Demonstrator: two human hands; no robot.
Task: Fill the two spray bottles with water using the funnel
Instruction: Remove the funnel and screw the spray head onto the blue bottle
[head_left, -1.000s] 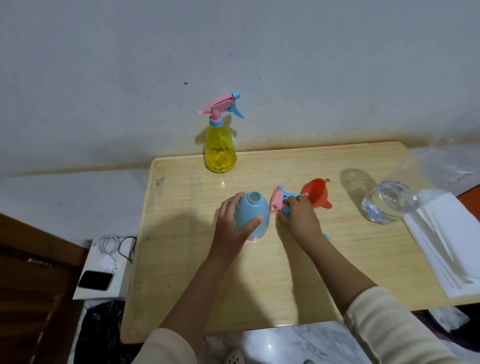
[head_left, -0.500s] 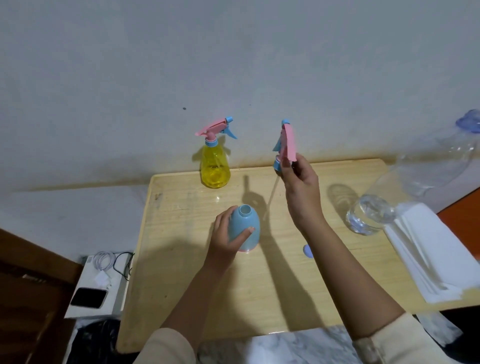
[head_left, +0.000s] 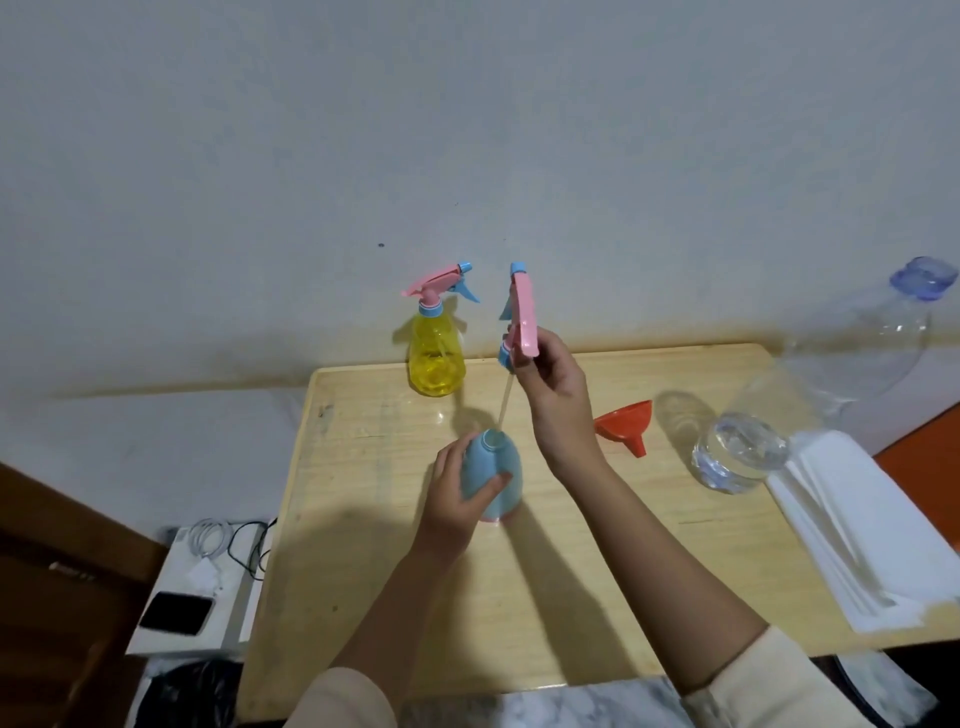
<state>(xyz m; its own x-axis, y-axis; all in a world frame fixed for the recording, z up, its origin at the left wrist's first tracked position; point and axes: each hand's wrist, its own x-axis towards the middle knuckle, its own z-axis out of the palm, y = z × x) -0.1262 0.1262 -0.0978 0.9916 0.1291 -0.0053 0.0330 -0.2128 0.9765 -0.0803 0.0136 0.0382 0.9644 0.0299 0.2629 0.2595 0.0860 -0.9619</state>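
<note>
My left hand (head_left: 457, 499) grips the blue spray bottle (head_left: 493, 475), which stands uncapped on the wooden table (head_left: 597, 571). My right hand (head_left: 556, 395) holds its pink and blue sprayer head (head_left: 522, 312) raised above the bottle. The head's thin tube (head_left: 505, 408) hangs down with its tip at the bottle's open neck. A yellow spray bottle (head_left: 435, 358) with its sprayer on stands at the table's back edge. The orange funnel (head_left: 626, 421) lies on its side to the right of my right hand.
A large clear water bottle (head_left: 779, 431) with a blue cap leans at the right. White folded sheets (head_left: 852, 530) lie along the table's right edge. Left of the table, lower down, a white box (head_left: 202, 592) carries cables and a phone. A grey wall rises behind.
My right hand lifted the sprayer head off the table and up over the blue bottle. The tube's tip now sits at the neck. The view tilted, uncovering the funnel.
</note>
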